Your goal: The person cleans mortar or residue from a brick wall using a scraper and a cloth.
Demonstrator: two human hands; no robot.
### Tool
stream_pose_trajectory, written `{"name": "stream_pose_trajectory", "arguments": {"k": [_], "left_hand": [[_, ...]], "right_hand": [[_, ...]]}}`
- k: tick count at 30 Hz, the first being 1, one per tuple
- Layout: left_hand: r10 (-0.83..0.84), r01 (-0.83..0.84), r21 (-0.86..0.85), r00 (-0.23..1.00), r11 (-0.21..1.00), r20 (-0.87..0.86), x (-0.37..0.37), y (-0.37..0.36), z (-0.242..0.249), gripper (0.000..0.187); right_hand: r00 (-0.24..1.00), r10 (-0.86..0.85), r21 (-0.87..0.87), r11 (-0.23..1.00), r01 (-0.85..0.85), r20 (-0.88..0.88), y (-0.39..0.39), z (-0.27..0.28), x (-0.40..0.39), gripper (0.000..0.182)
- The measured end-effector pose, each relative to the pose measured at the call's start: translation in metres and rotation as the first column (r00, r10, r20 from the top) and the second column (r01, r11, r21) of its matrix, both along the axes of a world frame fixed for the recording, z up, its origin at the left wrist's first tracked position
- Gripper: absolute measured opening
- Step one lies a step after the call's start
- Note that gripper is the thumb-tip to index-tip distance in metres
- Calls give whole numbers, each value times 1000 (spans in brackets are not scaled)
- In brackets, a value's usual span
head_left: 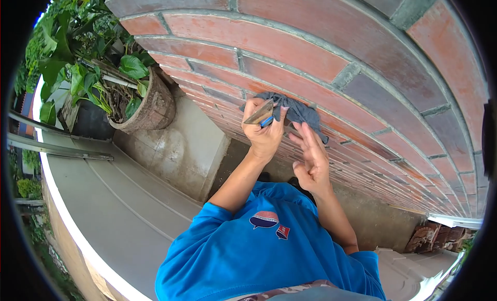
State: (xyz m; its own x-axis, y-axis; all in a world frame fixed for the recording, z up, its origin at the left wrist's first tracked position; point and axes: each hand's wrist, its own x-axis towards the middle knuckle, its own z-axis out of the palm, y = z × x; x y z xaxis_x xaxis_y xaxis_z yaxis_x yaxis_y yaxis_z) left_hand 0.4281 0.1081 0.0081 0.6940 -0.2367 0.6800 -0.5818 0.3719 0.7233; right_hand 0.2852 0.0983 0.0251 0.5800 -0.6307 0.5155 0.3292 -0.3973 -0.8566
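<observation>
My left hand is closed around a small tool with a worn, brownish flat part and a blue part. A dark grey cloth lies bunched against the brick wall, just behind the tool and both hands. To the right, my right hand has its fingers stretched out, palm turned toward my left hand, near the cloth's lower edge. Nothing shows in its palm. Whether my left hand also grips the cloth cannot be told.
A large round planter with leafy green plants stands on a pale ledge at the upper left. Metal rails run in from the left edge. Stacked bricks sit at the lower right beside the wall.
</observation>
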Motion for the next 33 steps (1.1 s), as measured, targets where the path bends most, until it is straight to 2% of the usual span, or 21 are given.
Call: {"name": "stream_pose_trajectory", "arguments": {"k": [4, 6, 8, 12, 13, 16, 17, 18, 21, 22, 24, 27, 28, 29, 30, 31, 32, 33], "left_hand": [[217, -228, -23, 947, 973, -237, 61, 3, 0, 15], [328, -346, -105, 931, 932, -157, 120, 9, 17, 13], [16, -86, -317, 976, 944, -217, 169, 17, 29, 18], [91, -137, -242, 977, 961, -191, 235, 36, 29, 20], [97, -143, -229, 975, 963, -198, 235, 36, 34, 20], [-67, 4, -362, 985, 932, -161, 191, 23, 29, 18], [-107, 12, -369, 965, 929, -238, 167, 18, 24, 16], [90, -125, -235, 984, 964, -154, 146, 11, 8, 14], [279, -285, 67, 957, 956, 86, 45, 2, 3, 19], [182, -198, 69, 965, 978, 188, 21, 0, -3, 27], [-159, 129, 171, 972, 977, 173, -26, 4, -10, 24], [-53, 27, 146, 983, 989, 176, -23, 0, -33, 24], [84, -100, 71, 976, 992, 200, -6, -1, -31, 29], [207, -223, 75, 963, 972, 175, 15, -1, -42, 26], [290, -277, 177, 956, 944, -48, 39, 3, -65, 19], [166, -165, 24, 952, 986, -258, 64, 5, -71, 13], [22, -108, -173, 901, 979, -434, 89, 7, -77, 11], [170, -221, -125, 928, 967, -332, 111, 7, -85, 12]], "right_hand": [[990, 4, 67, 998, 5, -140, 0, -11, -44, 75], [974, -34, 108, 992, 60, -224, -4, -33, -73, 72], [947, -107, 157, 974, 160, -302, -7, -58, -104, 67], [881, -207, 189, 932, 310, -426, -12, -86, -144, 60], [865, -232, 172, 926, 337, -445, -13, -83, -146, 56], [862, -253, 141, 928, 344, -440, -21, -85, -151, 54], [867, -254, 134, 931, 339, -428, -23, -83, -150, 54], [872, -254, 128, 934, 334, -418, -25, -80, -147, 53], [885, -240, 99, 948, 302, -400, -28, -72, -133, 52], [889, -231, 86, 954, 286, -395, -27, -70, -129, 51], [884, -202, 54, 967, 247, -422, -27, -69, -124, 50], [875, -195, 29, 972, 231, -443, -25, -71, -127, 48], [868, -210, 28, 968, 249, -450, -22, -73, -134, 47], [857, -226, 29, 963, 270, -463, -19, -75, -143, 46], [846, -245, 29, 956, 293, -474, -17, -77, -151, 46], [835, -264, 29, 948, 316, -484, -14, -80, -159, 45], [821, -278, 43, 938, 343, -499, -9, -86, -170, 45], [810, -288, 56, 929, 366, -512, -5, -93, -181, 45]]}}
